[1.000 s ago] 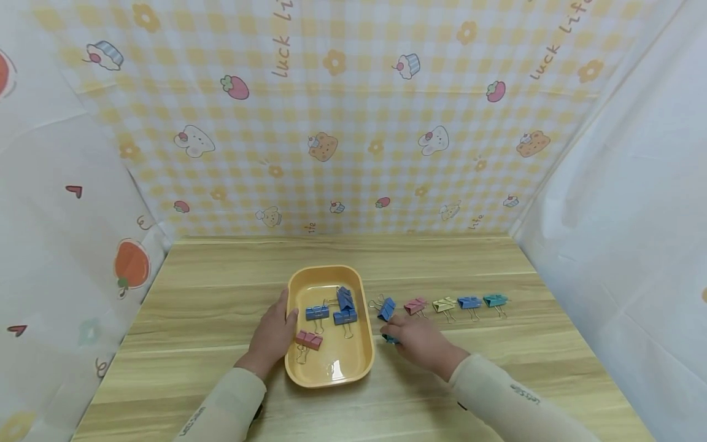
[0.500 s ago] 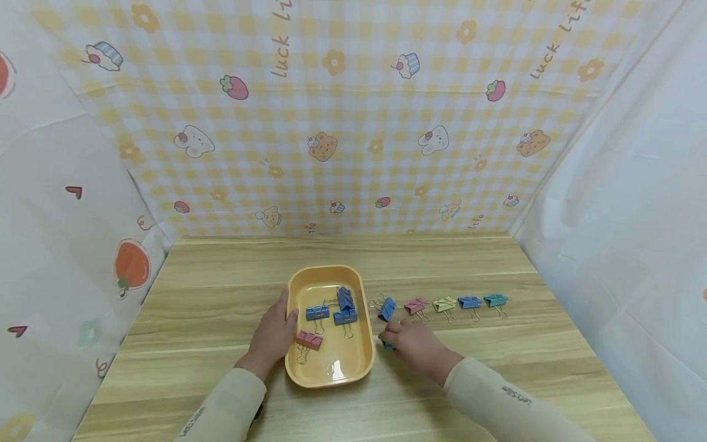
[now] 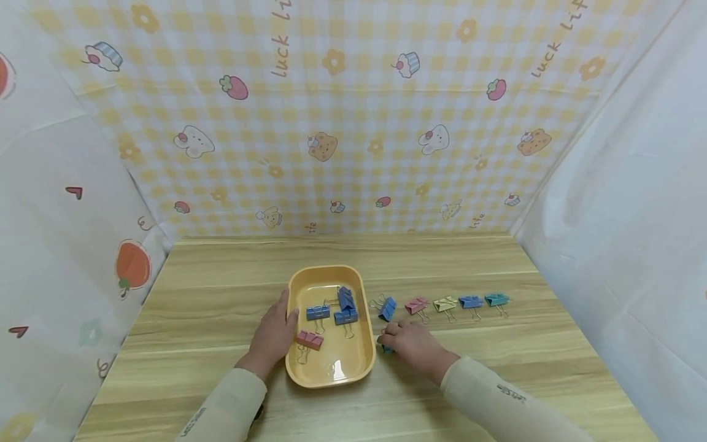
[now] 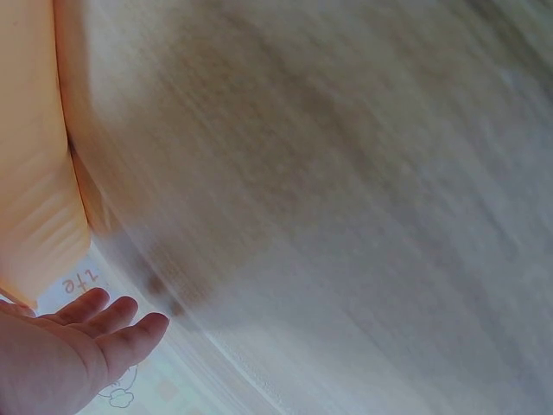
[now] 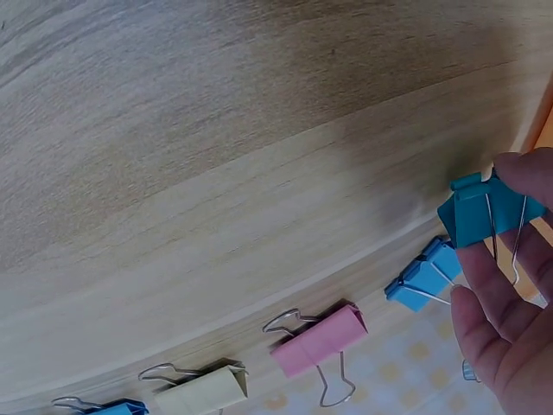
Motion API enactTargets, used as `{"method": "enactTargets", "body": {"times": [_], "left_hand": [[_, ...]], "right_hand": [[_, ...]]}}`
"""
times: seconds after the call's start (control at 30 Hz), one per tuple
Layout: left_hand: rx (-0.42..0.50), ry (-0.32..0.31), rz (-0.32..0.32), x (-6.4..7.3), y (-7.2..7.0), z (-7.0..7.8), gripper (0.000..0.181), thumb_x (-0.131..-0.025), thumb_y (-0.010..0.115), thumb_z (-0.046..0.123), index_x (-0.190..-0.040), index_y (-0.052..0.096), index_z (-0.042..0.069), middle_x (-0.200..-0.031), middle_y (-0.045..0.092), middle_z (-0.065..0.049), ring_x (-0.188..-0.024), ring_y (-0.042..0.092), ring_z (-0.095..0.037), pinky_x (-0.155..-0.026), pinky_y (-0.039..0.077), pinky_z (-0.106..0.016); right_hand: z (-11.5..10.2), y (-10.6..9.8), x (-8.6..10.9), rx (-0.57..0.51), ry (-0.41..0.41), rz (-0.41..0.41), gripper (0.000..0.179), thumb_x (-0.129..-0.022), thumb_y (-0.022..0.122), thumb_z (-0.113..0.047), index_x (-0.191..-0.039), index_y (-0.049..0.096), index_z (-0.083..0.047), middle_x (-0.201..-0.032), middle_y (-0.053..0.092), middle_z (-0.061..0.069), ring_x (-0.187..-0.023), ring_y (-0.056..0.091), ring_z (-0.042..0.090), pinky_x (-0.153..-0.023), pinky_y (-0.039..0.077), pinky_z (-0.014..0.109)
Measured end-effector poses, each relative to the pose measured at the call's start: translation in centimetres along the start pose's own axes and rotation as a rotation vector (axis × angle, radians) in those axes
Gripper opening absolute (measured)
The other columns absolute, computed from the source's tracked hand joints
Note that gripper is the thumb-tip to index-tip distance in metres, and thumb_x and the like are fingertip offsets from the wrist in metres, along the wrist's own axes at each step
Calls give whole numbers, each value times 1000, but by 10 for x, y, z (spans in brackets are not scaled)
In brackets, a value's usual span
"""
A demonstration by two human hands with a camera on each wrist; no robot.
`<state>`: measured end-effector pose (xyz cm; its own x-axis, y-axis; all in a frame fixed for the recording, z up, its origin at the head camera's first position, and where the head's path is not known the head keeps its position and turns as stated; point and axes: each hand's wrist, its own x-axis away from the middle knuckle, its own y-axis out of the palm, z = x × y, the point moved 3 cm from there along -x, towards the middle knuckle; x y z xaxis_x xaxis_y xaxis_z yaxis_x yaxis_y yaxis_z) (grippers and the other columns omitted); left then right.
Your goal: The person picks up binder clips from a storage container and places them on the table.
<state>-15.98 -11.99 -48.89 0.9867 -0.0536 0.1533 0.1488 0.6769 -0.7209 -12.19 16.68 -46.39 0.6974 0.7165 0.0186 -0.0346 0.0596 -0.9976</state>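
My left hand (image 3: 273,331) holds the left side of a yellow tray (image 3: 330,385), thumb over the rim and fingers down the outside. In the left wrist view these fingers (image 4: 130,337) look fairly straight beside the wall. Inside the tray lie a pink binder clip (image 3: 310,339) and three blue ones. Just right of the tray, my right hand (image 3: 415,345) pinches a teal binder clip (image 5: 475,214) between thumb and fingers, low over the table. The hand mostly covers this clip in the head view. Beyond it lies a loose blue binder clip (image 3: 387,308), tilted.
A row of binder clips runs right along the wooden table (image 3: 475,380): pink (image 3: 417,306), pale yellow (image 3: 444,304), blue (image 3: 471,301) and teal (image 3: 497,299). A checked cloth backdrop (image 3: 353,123) hangs behind the table, with white cloth on both sides.
My right hand has shifted slightly left and nearer to me with the teal binder clip. The left hand and the tray have stayed in place.
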Motion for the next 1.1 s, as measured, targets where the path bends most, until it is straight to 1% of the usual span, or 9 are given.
{"method": "enactTargets", "body": {"times": [0.2,0.43,0.67,0.9,1.1], "left_hand": [[5,-2,-6,0,0,1,63,-104,36,31,-156,8,6,-152,29,-28,-138,29,-46,-111,26,-58],[4,-6,-6,0,0,1,63,-105,35,32,-156,7,6,-153,27,-27,-139,27,-45,-112,25,-58],[6,-11,-8,-1,0,1,64,-104,35,32,-156,7,7,-154,26,-26,-140,26,-45,-112,24,-58],[-2,10,2,-1,1,-1,64,-104,36,31,-156,8,6,-152,28,-27,-138,28,-46,-111,25,-59],[5,8,5,-1,1,-1,64,-104,36,31,-156,8,6,-153,27,-26,-139,27,-46,-112,25,-58]], "right_hand": [[0,4,-1,37,13,-21,30,-81,76,-15,-110,71,-21,-102,63,-3,-90,60,18,-75,54,32],[-3,2,0,67,24,-42,25,-85,72,-15,-108,72,-23,-101,63,-2,-84,57,17,-71,50,30],[-5,2,-2,89,41,-82,26,-86,70,-14,-111,72,-22,-105,64,-1,-88,59,19,-73,52,32],[-7,5,-3,121,48,-112,29,-85,71,-12,-112,71,-23,-110,66,0,-93,62,22,-76,54,36],[-7,2,-3,101,61,-123,32,-84,72,-11,-114,70,-23,-115,67,2,-96,65,23,-78,56,38]]}}
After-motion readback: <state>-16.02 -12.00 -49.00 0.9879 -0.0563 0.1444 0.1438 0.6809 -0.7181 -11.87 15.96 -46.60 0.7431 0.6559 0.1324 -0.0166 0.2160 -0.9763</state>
